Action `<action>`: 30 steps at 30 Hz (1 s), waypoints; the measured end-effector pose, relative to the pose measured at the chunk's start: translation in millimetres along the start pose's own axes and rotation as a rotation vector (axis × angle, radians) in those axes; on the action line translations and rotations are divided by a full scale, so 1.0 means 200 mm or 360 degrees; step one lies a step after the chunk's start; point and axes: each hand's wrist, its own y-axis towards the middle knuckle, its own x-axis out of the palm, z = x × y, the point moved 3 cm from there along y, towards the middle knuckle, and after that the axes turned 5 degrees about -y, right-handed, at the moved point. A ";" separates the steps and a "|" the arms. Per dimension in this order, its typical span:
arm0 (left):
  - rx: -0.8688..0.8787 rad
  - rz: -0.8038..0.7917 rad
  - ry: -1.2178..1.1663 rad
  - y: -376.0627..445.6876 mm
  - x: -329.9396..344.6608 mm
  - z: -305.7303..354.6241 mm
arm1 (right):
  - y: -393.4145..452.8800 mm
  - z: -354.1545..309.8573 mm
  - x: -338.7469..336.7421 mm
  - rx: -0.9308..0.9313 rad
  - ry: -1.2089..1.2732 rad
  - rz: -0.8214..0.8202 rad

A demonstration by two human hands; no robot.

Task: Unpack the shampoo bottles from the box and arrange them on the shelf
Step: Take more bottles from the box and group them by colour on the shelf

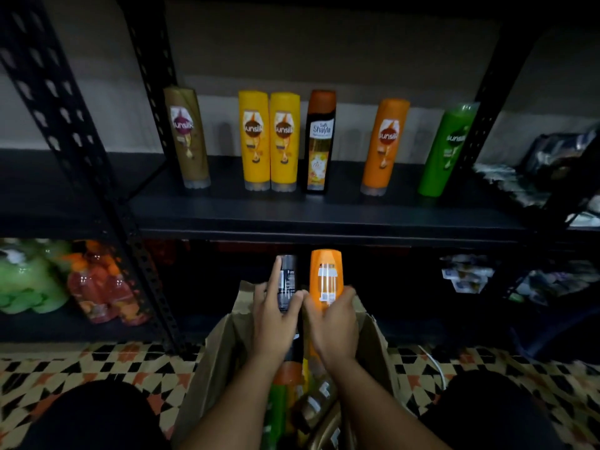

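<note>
My left hand [276,323] grips a black bottle [287,280], and my right hand [334,323] grips an orange bottle [325,274]. Both bottles are held upright, side by side, above the open cardboard box [211,368]. More bottles lie inside the box [292,394], green, orange and gold among them. On the black shelf [324,216] above stand several bottles: a gold one [188,138], two yellow ones [255,141] [284,142], a black-and-orange one [319,141], an orange one [384,146] and a green one [446,149].
Black perforated shelf posts [78,131] rise at left and right. The lower left shelf holds green and orange packed bottles [65,280]. Packets [535,177] crowd the right shelves. The patterned floor [97,368] lies around the box, with my knees either side.
</note>
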 end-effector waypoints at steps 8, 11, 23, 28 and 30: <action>0.0441 0.0119 -0.0059 0.32 -0.08 0.52 | 0.26 -0.48 -0.30 -0.0271 0.0104 0.0273; 0.0582 0.0091 -0.0097 0.47 -0.11 0.68 | 0.38 -0.65 -0.38 -0.0349 0.0150 0.0371; 0.0817 -0.0071 -0.0080 0.95 -0.11 0.94 | 0.86 -0.94 -0.35 -0.0463 0.0337 0.0360; 0.0811 0.0013 -0.0064 1.02 -0.09 0.84 | 0.93 -0.89 -0.24 -0.0415 0.0468 0.0287; 0.0802 -0.0012 -0.0029 1.04 -0.08 0.83 | 0.95 -0.88 -0.22 -0.0437 0.0526 0.0260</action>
